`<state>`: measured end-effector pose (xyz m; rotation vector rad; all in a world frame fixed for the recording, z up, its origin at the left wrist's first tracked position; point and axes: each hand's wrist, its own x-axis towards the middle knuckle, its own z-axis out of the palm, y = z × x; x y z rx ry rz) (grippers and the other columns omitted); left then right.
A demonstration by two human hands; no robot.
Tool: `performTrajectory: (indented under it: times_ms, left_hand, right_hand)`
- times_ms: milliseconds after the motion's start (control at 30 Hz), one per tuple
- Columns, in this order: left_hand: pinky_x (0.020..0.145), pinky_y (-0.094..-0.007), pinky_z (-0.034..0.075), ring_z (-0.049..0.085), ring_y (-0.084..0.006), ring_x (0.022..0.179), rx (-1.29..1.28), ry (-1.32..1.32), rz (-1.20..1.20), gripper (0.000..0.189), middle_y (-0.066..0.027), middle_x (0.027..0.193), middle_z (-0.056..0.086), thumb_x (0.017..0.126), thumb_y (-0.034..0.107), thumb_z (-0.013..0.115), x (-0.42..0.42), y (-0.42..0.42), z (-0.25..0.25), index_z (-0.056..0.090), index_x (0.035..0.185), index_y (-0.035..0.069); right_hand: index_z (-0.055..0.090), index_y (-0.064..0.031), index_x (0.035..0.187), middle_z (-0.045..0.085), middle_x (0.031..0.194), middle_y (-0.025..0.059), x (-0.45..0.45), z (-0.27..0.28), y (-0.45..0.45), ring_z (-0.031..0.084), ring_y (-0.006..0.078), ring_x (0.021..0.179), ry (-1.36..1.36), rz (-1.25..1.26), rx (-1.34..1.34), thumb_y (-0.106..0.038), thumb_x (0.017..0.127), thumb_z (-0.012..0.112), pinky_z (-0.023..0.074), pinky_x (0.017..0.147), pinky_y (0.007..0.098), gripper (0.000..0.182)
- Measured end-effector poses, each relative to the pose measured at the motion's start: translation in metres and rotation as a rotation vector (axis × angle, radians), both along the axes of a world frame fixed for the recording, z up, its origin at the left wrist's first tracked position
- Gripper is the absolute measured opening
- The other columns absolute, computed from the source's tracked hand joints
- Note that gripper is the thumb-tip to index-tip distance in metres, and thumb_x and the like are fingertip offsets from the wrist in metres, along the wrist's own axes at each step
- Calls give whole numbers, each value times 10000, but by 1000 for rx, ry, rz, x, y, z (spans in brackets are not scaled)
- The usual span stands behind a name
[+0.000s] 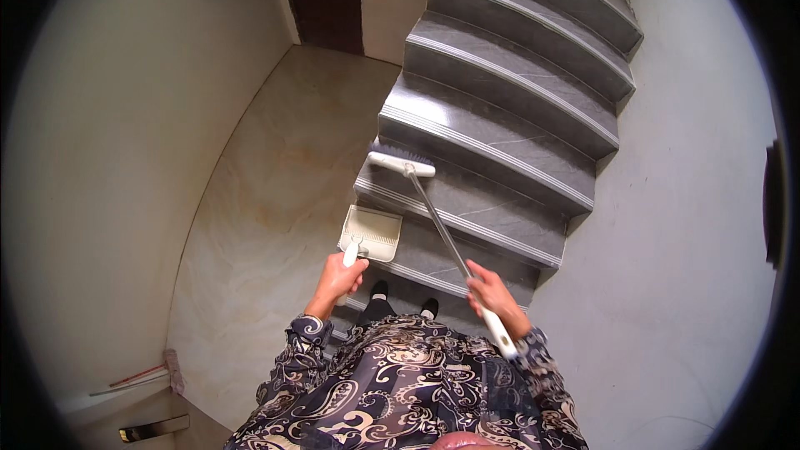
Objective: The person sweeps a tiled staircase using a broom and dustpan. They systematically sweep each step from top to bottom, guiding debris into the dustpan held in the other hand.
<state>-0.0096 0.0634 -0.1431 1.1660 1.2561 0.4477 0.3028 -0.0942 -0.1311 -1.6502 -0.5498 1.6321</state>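
Observation:
My left hand (pixel 342 278) is closed around the white handle of a cream dustpan (pixel 372 232). The pan lies over the left end of a grey stair tread, its open edge towards the riser above. In my right hand (pixel 494 297) is the metal pole of a broom (pixel 440 222), gripped just above its white end grip. The broom's white head (pixel 401 164), with dark bristles, is at the left end of a higher tread, near the foot of the riser. Whether the bristles touch the tread I cannot tell.
Grey stairs (pixel 494 131) with white-striped nosings climb ahead between a pale right wall (pixel 675 212) and a marbled floor (pixel 262 200) on the left. A dark door (pixel 325 0) stands at the back. A mop (pixel 174 372) lies at the lower left. My shoes (pixel 379 289) are on a lower step.

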Motion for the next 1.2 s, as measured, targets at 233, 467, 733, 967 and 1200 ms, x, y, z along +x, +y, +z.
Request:
performTrajectory:
  times_ms: [233,467,733,967,1200]
  left_hand:
    - [362,-267,363,501,-101,406,-21,-12,-29,206,-24,561,568,875,172,664,4,3,11,592,764,14]
    - [368,-264,362,502,-98,411,-30,-26,-31,189,-17,563,564,876,163,661,14,4,12,598,775,16]
    - [371,-266,366,484,-96,403,-38,0,-62,212,-21,565,564,879,170,675,19,5,-1,585,753,25]
    - [360,-266,355,492,-108,393,-94,-92,-106,223,-33,558,565,880,175,676,25,-34,-2,566,768,16]
    - [359,-268,369,504,-109,395,-69,-47,-165,227,-40,565,584,886,194,664,49,-36,-14,581,782,10]
  right_hand:
    - [199,-146,1562,503,654,31,-35,-31,92,488,124,478,-132,87,-47,-121,963,466,456,413,301,656]
    - [248,-154,1554,493,641,26,-14,-23,49,494,124,479,-271,271,-73,-134,939,447,448,413,309,647]
    - [313,-122,1527,524,647,26,8,11,-45,488,111,428,-43,176,-77,-104,950,501,422,370,289,606]
    - [305,-162,1530,524,640,45,5,15,-124,468,118,416,181,-309,-53,-89,951,506,400,345,273,617]
    - [224,-199,1559,520,649,26,17,-41,-47,477,119,450,-113,-297,-159,-127,966,474,441,385,287,648]
